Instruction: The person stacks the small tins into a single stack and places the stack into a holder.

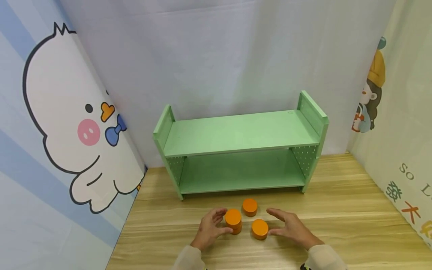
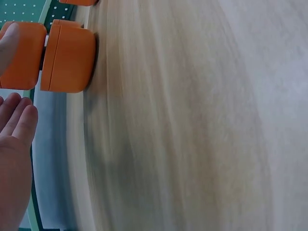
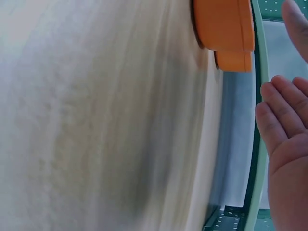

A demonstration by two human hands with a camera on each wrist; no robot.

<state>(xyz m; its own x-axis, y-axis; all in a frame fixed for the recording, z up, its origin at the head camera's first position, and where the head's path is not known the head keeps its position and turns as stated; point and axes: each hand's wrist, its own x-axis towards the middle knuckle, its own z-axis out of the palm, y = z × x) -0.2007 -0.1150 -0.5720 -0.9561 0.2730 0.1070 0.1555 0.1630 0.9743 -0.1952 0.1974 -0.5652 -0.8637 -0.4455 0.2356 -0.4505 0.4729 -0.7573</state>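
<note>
Two round orange containers are stacked, the upper one point(image 1: 233, 217) sitting over the lower one point(image 1: 236, 229). My left hand point(image 1: 210, 228) is at the left of this stack, its thumb overlapping the upper container in the left wrist view and its fingers spread a little away from the side. A single orange container point(image 1: 260, 229) stands right of the stack. Beside it my right hand point(image 1: 289, 227) holds nothing; its thumb tip is close to the container's right side and its fingers are extended. Another orange container point(image 1: 250, 207) stands behind, nearer the shelf.
A green two-tier shelf point(image 1: 241, 133) with perforated lower side panels stands at the back of the wood-grain table point(image 1: 341, 202). A pale cloth point(image 1: 216, 60) hangs behind it, with printed cloths point(image 1: 64, 112) at the left and right.
</note>
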